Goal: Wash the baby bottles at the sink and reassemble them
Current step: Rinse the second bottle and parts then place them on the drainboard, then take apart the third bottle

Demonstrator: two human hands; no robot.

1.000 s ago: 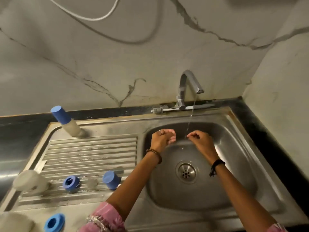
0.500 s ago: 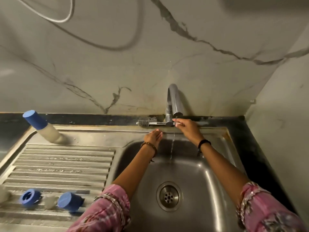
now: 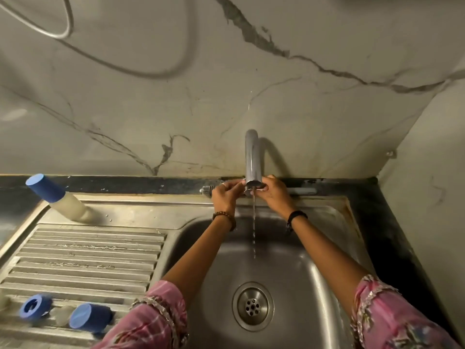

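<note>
Both my hands are up at the tap [image 3: 252, 157] at the back of the sink [image 3: 324, 285]. My left hand [image 3: 225, 196] pinches at the tap's base from the left, and my right hand [image 3: 275, 195] curls round it from the right; the spout hides the fingertips. A thin stream of water [image 3: 254, 230] falls into the basin. An assembled baby bottle [image 3: 64, 204] with a blue cap stands at the back left. On the draining board [image 3: 83, 258] lie a blue ring [image 3: 35, 308], a clear teat [image 3: 63, 316] and a blue cap [image 3: 89, 317].
A bottle brush [image 3: 208, 190] lies along the ledge behind the tap. The drain [image 3: 253, 307] sits in the middle of the basin. Marble walls close in the back and the right side, and a black counter edges the sink.
My left hand has risen from over the basin to the tap, joining my right hand there. The view has moved closer and the water stream looks thinner.
</note>
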